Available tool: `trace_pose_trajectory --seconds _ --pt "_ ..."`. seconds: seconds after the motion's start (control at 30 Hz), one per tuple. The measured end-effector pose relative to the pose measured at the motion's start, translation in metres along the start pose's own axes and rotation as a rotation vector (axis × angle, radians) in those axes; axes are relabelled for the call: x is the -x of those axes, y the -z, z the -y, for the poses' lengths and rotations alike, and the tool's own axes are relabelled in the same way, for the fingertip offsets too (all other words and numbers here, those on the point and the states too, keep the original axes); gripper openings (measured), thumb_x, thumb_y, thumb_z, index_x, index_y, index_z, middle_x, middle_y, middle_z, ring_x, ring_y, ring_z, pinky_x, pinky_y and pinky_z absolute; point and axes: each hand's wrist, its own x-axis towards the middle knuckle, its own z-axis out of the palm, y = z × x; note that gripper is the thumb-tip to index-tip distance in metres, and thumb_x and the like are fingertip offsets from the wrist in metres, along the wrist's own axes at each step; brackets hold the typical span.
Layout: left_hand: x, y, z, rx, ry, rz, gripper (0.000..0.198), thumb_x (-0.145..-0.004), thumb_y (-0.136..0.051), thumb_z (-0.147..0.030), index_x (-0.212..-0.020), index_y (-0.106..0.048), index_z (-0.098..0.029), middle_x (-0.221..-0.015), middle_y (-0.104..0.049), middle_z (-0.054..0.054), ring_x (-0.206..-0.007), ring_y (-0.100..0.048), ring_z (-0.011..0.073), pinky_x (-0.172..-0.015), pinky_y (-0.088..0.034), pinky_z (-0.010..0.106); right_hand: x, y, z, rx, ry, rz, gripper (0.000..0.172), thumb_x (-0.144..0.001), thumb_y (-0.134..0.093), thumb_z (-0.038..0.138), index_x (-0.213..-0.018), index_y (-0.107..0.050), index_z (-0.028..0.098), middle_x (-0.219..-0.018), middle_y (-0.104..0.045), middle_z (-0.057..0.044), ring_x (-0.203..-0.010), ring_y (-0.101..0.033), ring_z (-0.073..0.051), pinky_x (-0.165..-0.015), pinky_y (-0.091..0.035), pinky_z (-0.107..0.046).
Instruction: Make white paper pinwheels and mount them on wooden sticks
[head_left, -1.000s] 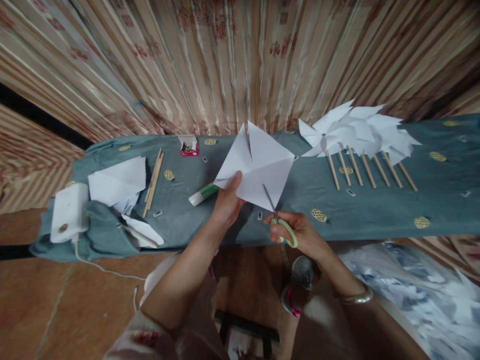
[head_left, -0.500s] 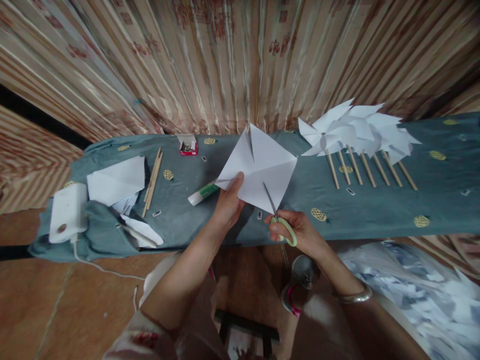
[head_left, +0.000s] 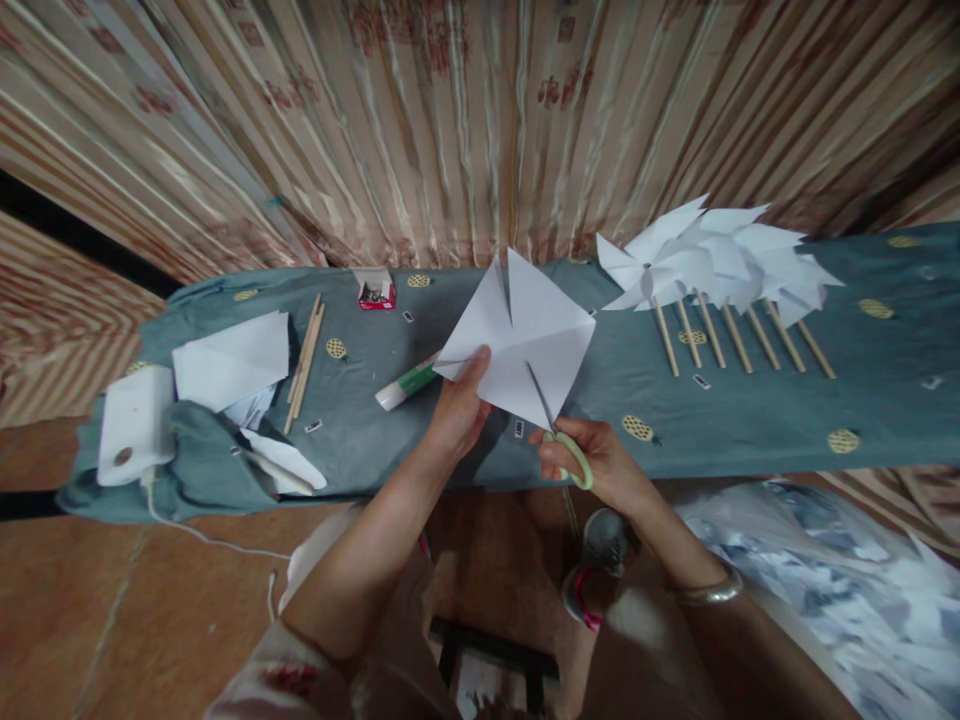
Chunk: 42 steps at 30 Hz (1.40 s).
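My left hand (head_left: pixel 456 410) pinches the lower left edge of a white paper square (head_left: pixel 525 335) held up above the table. The square shows fold creases and a cut running in from its top corner. My right hand (head_left: pixel 592 462) grips green-handled scissors (head_left: pixel 559 430), whose blades reach into the paper's lower edge. A glue stick (head_left: pixel 405 385) lies on the blue-grey cloth just left of my left hand.
Several finished white paper pinwheels on wooden sticks (head_left: pixel 720 275) lie at the right of the cloth-covered table (head_left: pixel 750 410). Loose white sheets (head_left: pixel 232 365), wooden sticks (head_left: pixel 307 360), a small red box of pins (head_left: pixel 376 292) and a white device with a cable (head_left: pixel 135 425) are at the left.
The paper square and both hands have drifted slightly to the right. The scissor blades sit a little deeper in the paper.
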Motion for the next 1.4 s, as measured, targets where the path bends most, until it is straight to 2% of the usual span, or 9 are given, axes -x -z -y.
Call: trace_pose_trajectory --seconds 0.27,0.37,0.6,0.8,1.1,1.27,1.4 --pt "0.001 0.003 0.003 -0.030 -0.006 0.050 0.029 -0.084 -0.066 -0.021 -0.113 -0.064 -0.016 -0.103 -0.071 0.005 -0.090 -0.067 0.0170 -0.084 -0.053 0.029 0.000 -0.003 0.006 -0.035 -0.020 -0.036 0.051 -0.049 -0.083 0.062 -0.062 -0.063 0.018 -0.050 -0.059 0.003 -0.045 -0.052 -0.009 -0.045 -0.044 -0.021" --pt "0.001 0.002 0.003 -0.023 0.003 0.031 0.030 -0.083 -0.068 -0.022 -0.113 -0.064 -0.017 -0.107 -0.071 0.005 -0.095 -0.067 0.0180 -0.087 -0.052 0.030 0.000 -0.003 0.005 -0.034 -0.026 -0.039 0.049 -0.049 -0.083 0.061 -0.063 -0.065 0.018 -0.050 -0.060 0.002 -0.045 -0.053 -0.010 -0.044 -0.044 -0.022" --pt "0.000 0.003 0.004 -0.066 -0.016 0.060 0.025 -0.089 -0.059 -0.021 -0.114 -0.061 -0.015 -0.103 -0.071 0.006 -0.087 -0.066 0.0153 -0.079 -0.053 0.027 -0.001 -0.002 -0.001 -0.016 0.005 -0.035 0.045 -0.054 -0.082 0.059 -0.066 -0.068 0.018 -0.051 -0.059 0.002 -0.045 -0.050 -0.010 -0.044 -0.042 -0.023" --pt "-0.001 0.005 0.004 -0.067 -0.012 0.057 0.031 -0.084 -0.067 -0.026 -0.114 -0.062 -0.016 -0.106 -0.071 0.006 -0.096 -0.066 0.0178 -0.087 -0.051 0.030 -0.001 -0.002 -0.001 -0.032 -0.013 -0.036 0.044 -0.053 -0.084 0.056 -0.064 -0.066 0.017 -0.052 -0.057 0.002 -0.045 -0.051 -0.009 -0.044 -0.042 -0.022" --pt "0.000 0.002 0.003 -0.042 -0.001 0.020 0.024 -0.087 -0.063 -0.022 -0.111 -0.064 -0.016 -0.103 -0.071 0.006 -0.092 -0.068 0.0173 -0.087 -0.053 0.030 -0.002 -0.003 -0.003 -0.032 -0.006 -0.047 0.046 -0.054 -0.083 0.058 -0.067 -0.068 0.017 -0.049 -0.059 0.002 -0.044 -0.050 -0.009 -0.043 -0.039 -0.022" --pt "0.001 0.001 -0.001 0.003 0.000 0.023 0.029 -0.084 -0.068 -0.020 -0.112 -0.064 -0.016 -0.106 -0.072 0.006 -0.099 -0.068 0.0189 -0.092 -0.052 0.030 0.000 -0.001 0.003 0.027 0.004 0.035 0.050 -0.058 -0.078 0.065 -0.069 -0.065 0.018 -0.055 -0.062 0.001 -0.049 -0.055 -0.011 -0.050 -0.046 -0.025" --pt "-0.005 0.005 -0.006 0.004 -0.011 0.025 0.024 -0.086 -0.065 -0.021 -0.108 -0.065 -0.013 -0.097 -0.073 0.007 -0.091 -0.069 0.0175 -0.088 -0.053 0.031 0.003 0.008 0.009 0.084 -0.026 0.147 0.050 -0.066 -0.073 0.064 -0.081 -0.066 0.017 -0.063 -0.068 -0.002 -0.056 -0.060 -0.013 -0.055 -0.048 -0.025"
